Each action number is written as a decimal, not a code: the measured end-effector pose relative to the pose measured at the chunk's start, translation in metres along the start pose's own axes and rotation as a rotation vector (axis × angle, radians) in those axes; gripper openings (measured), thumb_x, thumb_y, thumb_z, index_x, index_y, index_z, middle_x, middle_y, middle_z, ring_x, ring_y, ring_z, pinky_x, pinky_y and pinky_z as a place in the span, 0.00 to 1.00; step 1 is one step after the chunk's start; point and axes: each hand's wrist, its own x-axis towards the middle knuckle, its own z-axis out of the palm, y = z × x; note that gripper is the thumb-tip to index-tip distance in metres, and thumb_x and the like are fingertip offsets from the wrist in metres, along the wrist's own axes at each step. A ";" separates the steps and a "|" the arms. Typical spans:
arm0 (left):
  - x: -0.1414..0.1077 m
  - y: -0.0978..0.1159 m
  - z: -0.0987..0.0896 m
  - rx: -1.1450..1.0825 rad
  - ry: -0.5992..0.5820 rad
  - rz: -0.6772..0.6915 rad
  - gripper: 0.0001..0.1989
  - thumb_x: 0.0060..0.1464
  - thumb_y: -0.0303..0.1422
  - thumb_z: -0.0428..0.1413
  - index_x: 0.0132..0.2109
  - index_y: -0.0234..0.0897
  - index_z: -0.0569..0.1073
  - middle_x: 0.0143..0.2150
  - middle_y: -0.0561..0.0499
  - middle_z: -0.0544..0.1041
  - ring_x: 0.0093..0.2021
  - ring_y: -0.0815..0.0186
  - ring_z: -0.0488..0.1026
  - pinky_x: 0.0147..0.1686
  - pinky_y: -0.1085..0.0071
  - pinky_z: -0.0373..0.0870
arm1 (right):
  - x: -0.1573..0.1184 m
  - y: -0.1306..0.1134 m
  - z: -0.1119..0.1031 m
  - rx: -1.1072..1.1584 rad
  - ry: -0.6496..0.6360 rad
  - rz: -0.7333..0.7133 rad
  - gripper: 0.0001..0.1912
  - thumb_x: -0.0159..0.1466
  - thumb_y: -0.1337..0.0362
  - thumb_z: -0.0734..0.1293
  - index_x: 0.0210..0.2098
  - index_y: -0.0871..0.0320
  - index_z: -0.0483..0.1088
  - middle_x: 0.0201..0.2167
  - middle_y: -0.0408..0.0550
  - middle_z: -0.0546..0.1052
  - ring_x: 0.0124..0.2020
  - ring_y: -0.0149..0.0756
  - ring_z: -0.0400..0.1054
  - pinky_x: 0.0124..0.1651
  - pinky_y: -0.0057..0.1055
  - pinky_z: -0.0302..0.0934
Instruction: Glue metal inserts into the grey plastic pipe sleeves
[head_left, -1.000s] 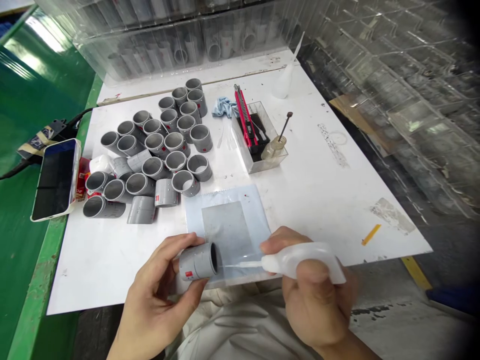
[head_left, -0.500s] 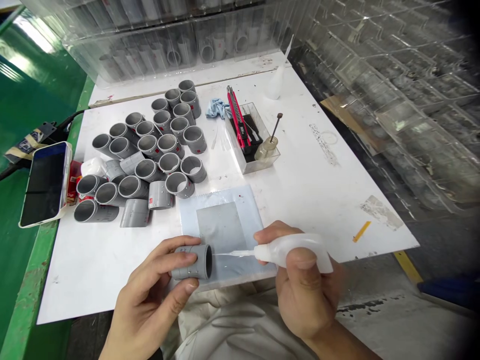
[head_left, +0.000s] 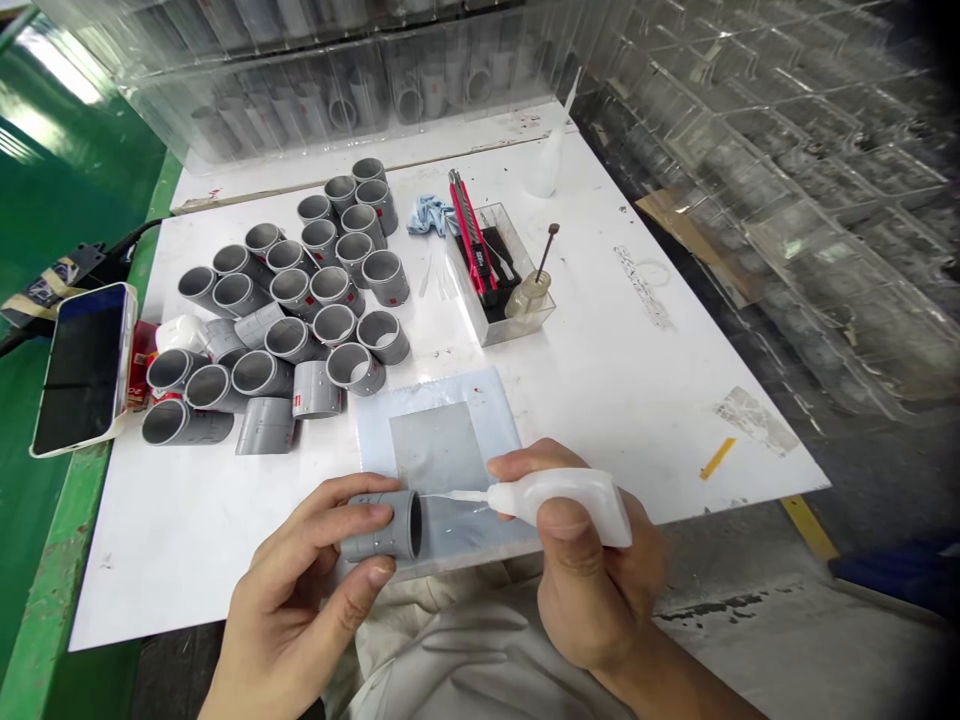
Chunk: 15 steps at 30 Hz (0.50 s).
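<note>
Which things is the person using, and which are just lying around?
Being used: the grey plastic pipe piece held in the left hand, and the white squeeze bottle held in the right hand.
Just lying about: the other grey pipe pieces, red utility knife, blue cloth, phone.

Grey PVC pipe sleeve (head_left: 379, 527), partly hidden by the left hand (head_left: 300, 570); translucent white plastic squeeze bottle (head_left: 562, 497), partly covered by the right hand (head_left: 592, 580); clear acrylic bins (head_left: 337, 90), contents blurred, cut off above.
</note>
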 end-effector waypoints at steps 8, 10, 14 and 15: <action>0.002 -0.001 0.001 -0.014 0.013 -0.005 0.19 0.69 0.24 0.63 0.59 0.54 0.81 0.63 0.48 0.80 0.67 0.54 0.75 0.48 0.72 0.80 | 0.003 -0.002 -0.002 -0.022 -0.055 -0.041 0.11 0.75 0.58 0.69 0.48 0.50 0.84 0.38 0.49 0.85 0.30 0.41 0.75 0.31 0.40 0.69; 0.002 -0.001 0.001 -0.023 0.015 -0.008 0.19 0.69 0.24 0.63 0.59 0.54 0.81 0.63 0.48 0.81 0.67 0.55 0.75 0.44 0.73 0.80 | 0.001 -0.002 -0.002 -0.030 -0.039 -0.026 0.11 0.75 0.57 0.69 0.47 0.49 0.84 0.37 0.49 0.85 0.31 0.44 0.76 0.29 0.40 0.69; 0.000 0.000 0.001 -0.026 0.026 -0.002 0.19 0.68 0.25 0.64 0.59 0.55 0.82 0.63 0.49 0.81 0.67 0.57 0.75 0.52 0.73 0.80 | -0.001 -0.001 -0.003 -0.023 -0.034 -0.017 0.11 0.74 0.56 0.69 0.46 0.47 0.84 0.34 0.49 0.84 0.34 0.46 0.77 0.26 0.38 0.67; 0.000 0.001 0.002 -0.032 0.040 -0.007 0.20 0.68 0.25 0.65 0.60 0.55 0.82 0.63 0.50 0.81 0.67 0.58 0.75 0.54 0.73 0.80 | -0.001 -0.002 -0.003 -0.017 -0.041 -0.010 0.11 0.74 0.56 0.69 0.46 0.47 0.85 0.34 0.49 0.84 0.34 0.46 0.77 0.26 0.37 0.67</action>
